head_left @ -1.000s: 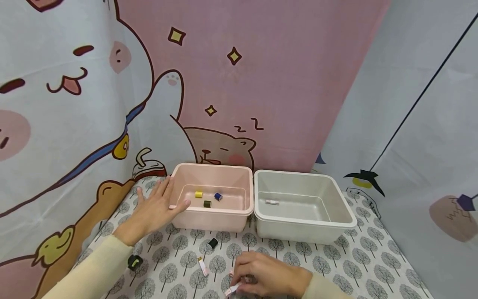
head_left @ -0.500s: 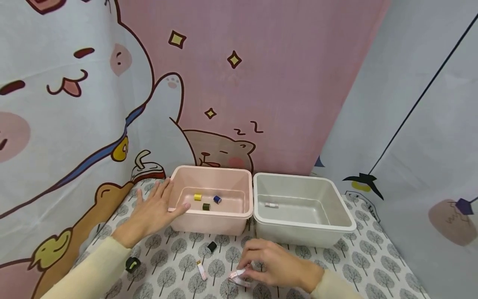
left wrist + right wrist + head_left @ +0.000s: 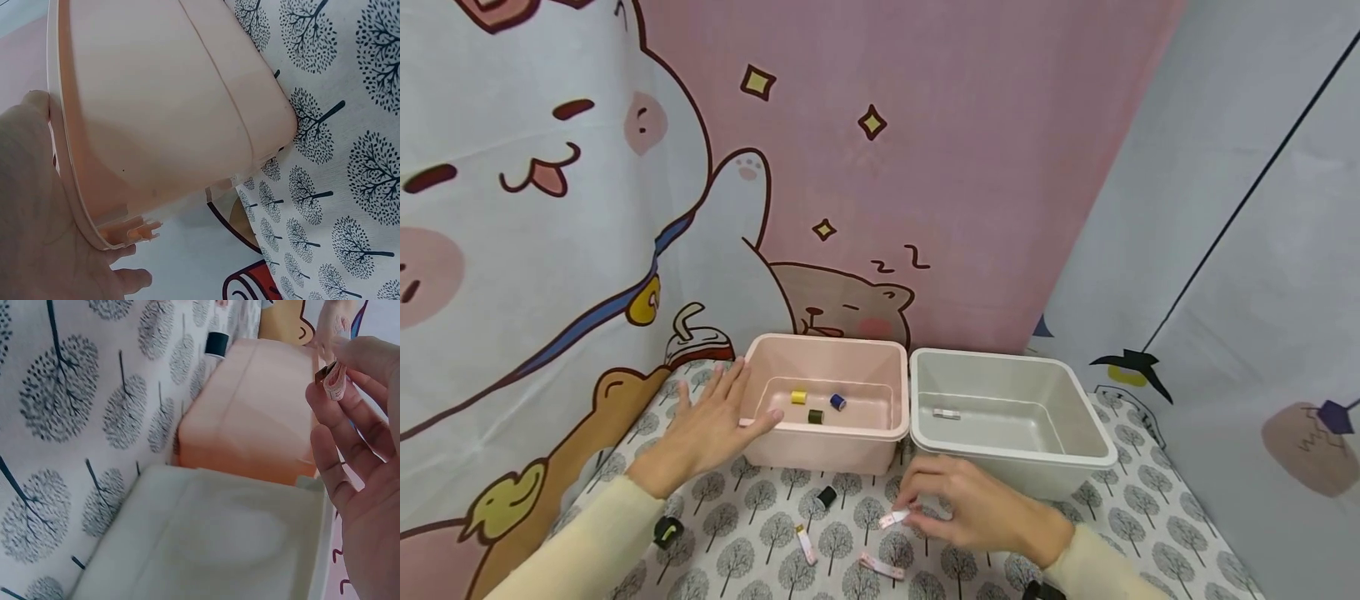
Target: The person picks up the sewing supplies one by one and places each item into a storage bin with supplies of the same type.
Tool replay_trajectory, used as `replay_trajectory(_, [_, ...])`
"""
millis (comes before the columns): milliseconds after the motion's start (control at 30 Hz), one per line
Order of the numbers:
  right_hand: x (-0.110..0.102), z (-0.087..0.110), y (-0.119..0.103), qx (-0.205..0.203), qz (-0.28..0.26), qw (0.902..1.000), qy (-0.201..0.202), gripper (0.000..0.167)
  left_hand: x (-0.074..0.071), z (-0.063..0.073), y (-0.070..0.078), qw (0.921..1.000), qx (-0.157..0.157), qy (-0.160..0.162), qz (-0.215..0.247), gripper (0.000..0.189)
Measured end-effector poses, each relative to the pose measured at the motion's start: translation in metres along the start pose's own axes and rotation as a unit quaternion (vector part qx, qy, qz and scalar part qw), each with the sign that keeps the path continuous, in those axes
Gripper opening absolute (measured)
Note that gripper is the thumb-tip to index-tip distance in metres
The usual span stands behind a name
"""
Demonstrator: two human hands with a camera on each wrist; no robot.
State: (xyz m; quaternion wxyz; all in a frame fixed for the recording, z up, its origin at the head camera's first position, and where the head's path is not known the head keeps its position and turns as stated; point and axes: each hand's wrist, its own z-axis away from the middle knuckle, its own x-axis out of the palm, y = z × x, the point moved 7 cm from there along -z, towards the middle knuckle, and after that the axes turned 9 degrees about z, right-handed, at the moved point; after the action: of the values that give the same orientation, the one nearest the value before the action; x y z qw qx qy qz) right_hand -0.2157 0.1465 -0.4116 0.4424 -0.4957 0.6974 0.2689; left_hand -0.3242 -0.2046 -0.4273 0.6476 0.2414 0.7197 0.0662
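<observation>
My right hand [image 3: 970,504] pinches a small folded tape measure [image 3: 335,384], pinkish white with a brass-coloured end, between thumb and fingertips. It is in front of the white bin [image 3: 1015,456]. My left hand [image 3: 707,429] lies against the left end of the pink bin [image 3: 823,450], fingers outstretched along its rim. Two more folded tape measures rest on the cloth: one [image 3: 882,567] below the right hand, another [image 3: 806,544] farther left. Inside the white bin lies a further one [image 3: 946,413]. A yellow spool [image 3: 798,397], a blue spool [image 3: 837,402] and a dark green spool [image 3: 816,417] sit in the pink bin.
A black thread spool [image 3: 826,497] lies on the tree-patterned cloth [image 3: 760,533] before the pink bin. Both bins stand side by side against a cartoon-printed curtain [image 3: 970,208]. A black device [image 3: 667,532] shows under the left wrist.
My right hand has lifted one folded tape measure off the cloth and moved it up and right towards the white bin, leaving another behind. The left hand has stayed at the pink bin.
</observation>
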Motion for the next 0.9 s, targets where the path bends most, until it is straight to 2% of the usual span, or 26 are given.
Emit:
replay_trajectory(200, [-0.017, -0.006, 0.006, 0.003, -0.018, 0.9998, 0.011, 0.025, 0.0, 0.0, 0.001, 1.0, 0.002, -0.004, -0.003, 0.113])
replay_trajectory(433, [-0.043, -0.011, 0.026, 0.023, -0.041, 0.9985, 0.029, 0.028, 0.002, -0.002, 0.0, 0.9999, 0.003, -0.005, -0.013, 0.113])
replay_trajectory(667, [-0.065, -0.008, 0.05, 0.03, -0.01, 0.9981, 0.053, 0.032, 0.004, -0.004, 0.0, 0.9997, 0.007, -0.006, -0.024, 0.113])
replay_trajectory(900, [-0.076, -0.006, 0.077, 0.057, 0.0, 0.9971, 0.05, 0.029, 0.003, -0.002, -0.002, 0.9998, 0.006, -0.001, -0.018, 0.112])
